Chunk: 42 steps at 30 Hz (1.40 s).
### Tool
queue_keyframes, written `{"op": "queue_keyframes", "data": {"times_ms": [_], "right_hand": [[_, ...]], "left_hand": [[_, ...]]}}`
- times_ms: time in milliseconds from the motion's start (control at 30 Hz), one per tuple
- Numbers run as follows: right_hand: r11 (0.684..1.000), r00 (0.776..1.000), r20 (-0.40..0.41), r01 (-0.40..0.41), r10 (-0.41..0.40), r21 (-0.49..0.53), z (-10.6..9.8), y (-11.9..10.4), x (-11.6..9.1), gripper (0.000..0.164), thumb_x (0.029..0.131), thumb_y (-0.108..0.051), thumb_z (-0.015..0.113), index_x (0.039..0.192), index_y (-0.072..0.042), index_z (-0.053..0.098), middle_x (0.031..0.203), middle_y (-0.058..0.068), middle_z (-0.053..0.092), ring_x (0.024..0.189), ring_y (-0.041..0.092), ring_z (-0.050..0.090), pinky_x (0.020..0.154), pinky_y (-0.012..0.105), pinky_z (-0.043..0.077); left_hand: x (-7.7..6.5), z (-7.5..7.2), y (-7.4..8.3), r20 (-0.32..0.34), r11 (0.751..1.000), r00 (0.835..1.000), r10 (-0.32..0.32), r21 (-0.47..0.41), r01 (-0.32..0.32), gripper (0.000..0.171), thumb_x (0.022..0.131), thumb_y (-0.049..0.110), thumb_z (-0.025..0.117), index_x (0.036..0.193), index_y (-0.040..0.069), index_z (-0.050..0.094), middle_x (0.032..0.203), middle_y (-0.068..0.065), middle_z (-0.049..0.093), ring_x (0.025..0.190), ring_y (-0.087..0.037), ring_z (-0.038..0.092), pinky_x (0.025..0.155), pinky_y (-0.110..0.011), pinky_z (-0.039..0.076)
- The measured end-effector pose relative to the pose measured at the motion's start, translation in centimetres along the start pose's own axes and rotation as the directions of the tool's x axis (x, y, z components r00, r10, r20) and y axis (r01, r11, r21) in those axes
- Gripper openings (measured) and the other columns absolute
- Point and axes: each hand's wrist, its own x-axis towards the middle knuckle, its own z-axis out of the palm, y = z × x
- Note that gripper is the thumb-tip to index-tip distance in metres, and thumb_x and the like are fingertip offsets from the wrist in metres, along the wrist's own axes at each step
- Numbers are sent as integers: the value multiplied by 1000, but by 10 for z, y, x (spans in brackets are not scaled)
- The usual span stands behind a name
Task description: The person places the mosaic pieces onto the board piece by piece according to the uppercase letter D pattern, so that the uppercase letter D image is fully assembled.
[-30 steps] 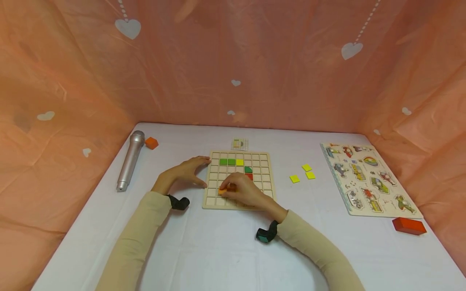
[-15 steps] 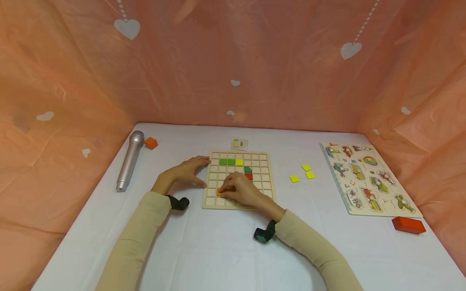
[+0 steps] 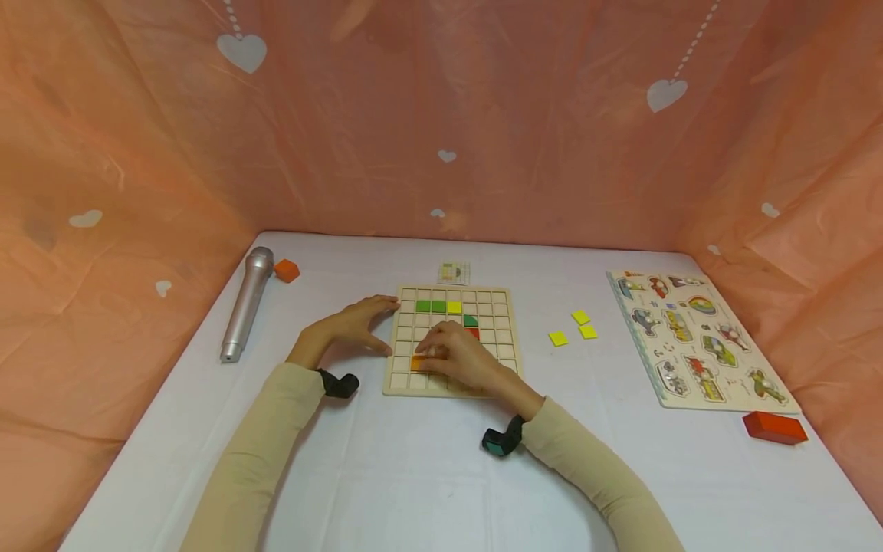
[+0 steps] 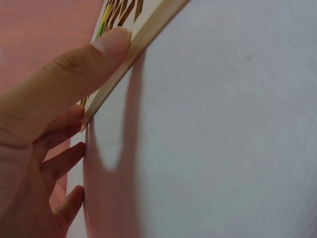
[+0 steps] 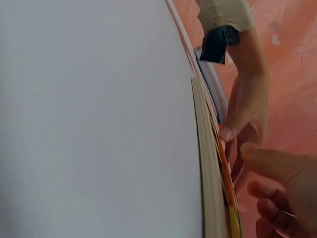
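Note:
The person's left hand (image 3: 359, 323) rests its thumb and fingertips against the left edge of a wooden grid board (image 3: 388, 387). In the left wrist view its thumb (image 4: 111, 47) touches the board's rim. The right hand (image 3: 464, 356) hovers over the lower left cells, fingers bent and thumb apart from them. An orange tile (image 3: 416, 363) lies in the grid beside its fingertips, partly covered. In the right wrist view nothing shows between thumb and fingers. Green tiles (image 3: 431, 307), a yellow tile (image 3: 454, 307) and a partly hidden red tile (image 3: 474, 334) also sit in cells.
Behind the board lies a small pattern card (image 3: 454, 272). Loose yellow tiles (image 3: 581, 317) lie to its right, then a picture puzzle board (image 3: 697, 337) and a red block (image 3: 775, 428). At the left are a silver microphone (image 3: 248, 303) and an orange block (image 3: 286, 271).
The orange tile, pinched and tilted by the right hand earlier, now lies flat in the grid. The right hand's fingertips have parted and lifted slightly. The left hand stays put.

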Motion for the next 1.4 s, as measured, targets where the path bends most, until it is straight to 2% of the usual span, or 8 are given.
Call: {"op": "queue_keyframes", "data": {"times_ms": [167, 267, 400, 600, 900, 1133, 1400], "right_hand": [[999, 997, -77, 1, 2, 39, -17, 5, -4, 23, 83, -16, 71, 104, -6, 70, 101, 4, 62, 87, 18, 55, 71, 28, 50], [999, 995, -104, -6, 11, 45, -30, 10, -10, 26, 83, -16, 71, 105, -5, 69, 102, 6, 63, 88, 23, 56, 73, 34, 52], [998, 990, -141, -2, 10, 57, -48, 21, -23, 28, 81, -12, 72, 106, -2, 67, 105, 8, 64, 90, 28, 58, 75, 42, 52], [999, 982, -188, -17, 23, 37, -77, 40, -46, 29, 78, -5, 74, 106, -1, 66, 104, 10, 64, 87, 31, 58, 71, 42, 53], [994, 991, -80, -108, 110, 33, -114, 66, -86, 31, 79, -2, 72, 109, -2, 64, 106, 11, 62, 99, 35, 55, 80, 48, 50], [985, 981, -101, -171, 168, -18, -126, 86, -111, 34, 74, 5, 73, 107, 1, 63, 102, 15, 61, 90, 29, 54, 75, 42, 51], [962, 961, -62, -271, 270, -16, -129, 97, -120, 32, 76, 4, 71, 107, 4, 63, 105, 16, 61, 93, 28, 54, 80, 34, 48]], "left_hand": [[1, 0, 1, 0, 1000, 1000, -15, -3, 15, 89, 71, 33, 80, 143, 5, 35, 151, -14, 26, 139, -34, 19, 112, -52, 19], [1, 0, 2, 0, 1000, 1000, -18, -3, 18, 88, 71, 31, 80, 143, 5, 36, 151, -13, 26, 139, -33, 20, 112, -51, 19], [1, 0, 3, -2, 1000, 1000, -8, 14, 8, 88, 71, 32, 80, 142, 4, 36, 151, -14, 27, 139, -33, 20, 112, -50, 19], [1, -1, 3, -2, 1000, 1000, -2, 17, 2, 88, 71, 32, 81, 142, 4, 37, 151, -13, 27, 139, -33, 20, 113, -50, 19], [0, 0, 3, 0, 1000, 1000, -17, 1, 17, 89, 71, 32, 81, 142, 4, 36, 151, -14, 26, 139, -33, 20, 113, -50, 18], [-1, 0, 4, 5, 999, 999, -32, -12, 32, 89, 71, 31, 81, 143, 5, 35, 152, -13, 25, 140, -33, 19, 113, -50, 18], [1, 0, 3, 5, 1000, 1000, -30, -6, 30, 89, 70, 32, 81, 142, 6, 36, 152, -11, 25, 140, -32, 19, 113, -49, 17]]}}
